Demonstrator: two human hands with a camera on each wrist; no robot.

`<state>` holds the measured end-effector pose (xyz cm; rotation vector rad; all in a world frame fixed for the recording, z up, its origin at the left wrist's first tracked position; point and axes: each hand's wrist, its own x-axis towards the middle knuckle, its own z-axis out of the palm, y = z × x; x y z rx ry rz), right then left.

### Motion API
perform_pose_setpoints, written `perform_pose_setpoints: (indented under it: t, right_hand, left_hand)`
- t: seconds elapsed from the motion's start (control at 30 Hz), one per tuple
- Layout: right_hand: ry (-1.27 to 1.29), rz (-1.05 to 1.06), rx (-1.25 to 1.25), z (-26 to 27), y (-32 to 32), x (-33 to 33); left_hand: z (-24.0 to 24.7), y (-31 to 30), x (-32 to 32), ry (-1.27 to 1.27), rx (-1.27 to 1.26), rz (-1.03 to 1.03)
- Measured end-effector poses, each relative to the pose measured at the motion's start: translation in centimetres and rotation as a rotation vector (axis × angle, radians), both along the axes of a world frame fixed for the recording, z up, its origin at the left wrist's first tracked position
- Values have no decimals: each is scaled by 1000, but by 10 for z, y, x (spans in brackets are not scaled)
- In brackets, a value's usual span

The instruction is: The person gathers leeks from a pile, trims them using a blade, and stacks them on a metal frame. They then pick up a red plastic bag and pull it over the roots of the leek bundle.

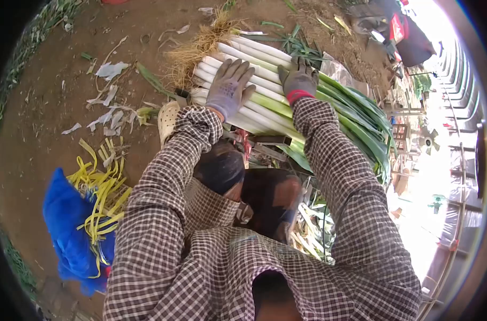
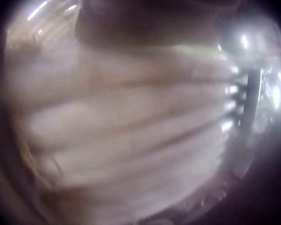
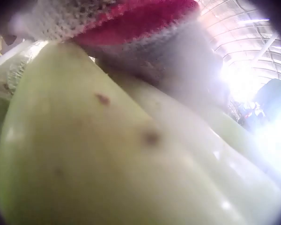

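Observation:
A wide bundle of leeks (image 1: 265, 101) lies across in front of the person, roots (image 1: 201, 48) to the left, green leaves (image 1: 356, 115) to the right. The gloved left hand (image 1: 228, 91) rests flat on the white stalks near the roots, fingers spread. Farther right, the gloved right hand (image 1: 298, 80) lies on the stalks where white turns green, its fingers extended. White stalks (image 2: 126, 122) fill the left wrist view, blurred. In the right wrist view, the glove's red cuff (image 3: 140, 21) sits above pale green stalks (image 3: 84, 140); the fingertips are hidden there.
Yellow strips (image 1: 102, 208) lie on a blue cloth (image 1: 67, 224) at the lower left. White scraps (image 1: 112, 69) and plant debris litter the soil floor (image 1: 147, 21). Below the bundle are the person's knees (image 1: 222, 168). A fan (image 1: 428, 143) stands at the right.

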<state>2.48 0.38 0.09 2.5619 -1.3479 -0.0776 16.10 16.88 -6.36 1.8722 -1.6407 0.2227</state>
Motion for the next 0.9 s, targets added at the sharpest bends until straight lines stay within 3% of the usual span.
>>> perform_pose_setpoints:
  t: [0.33, 0.43, 0.47, 0.53, 0.57, 0.6, 0.63, 0.73, 0.9]
  right_hand:
    - [-99, -51, -45, -15, 5, -2]
    - [-113, -21, -50, -11, 5, 3]
    - [-113, 6, -67, -13, 3, 0]
    - [-78, 24, -93, -12, 2, 3]
    - [-49, 10, -98, -11, 4, 5]
    - [-37, 8, -96, -10, 6, 6]
    - [-27, 9, -96, -9, 6, 7]
    - [-2, 54, -144, -14, -3, 6]
    - [-4, 72, -145, -11, 1, 5]
  left_hand:
    - [14, 2, 12, 77, 134, -63]
    - [50, 27, 69, 337, -233, -104]
    - [56, 45, 104, 413, -340, -10]
    - [1, 56, 177, 739, -309, 326]
    - [-57, 53, 210, 445, 131, 386]
    - [-148, 40, 232, 141, 568, 423]
    - [-199, 35, 234, 158, 840, 332]
    - [-253, 9, 190, 763, 854, 239]
    - [-268, -25, 140, 1450, 674, 190]
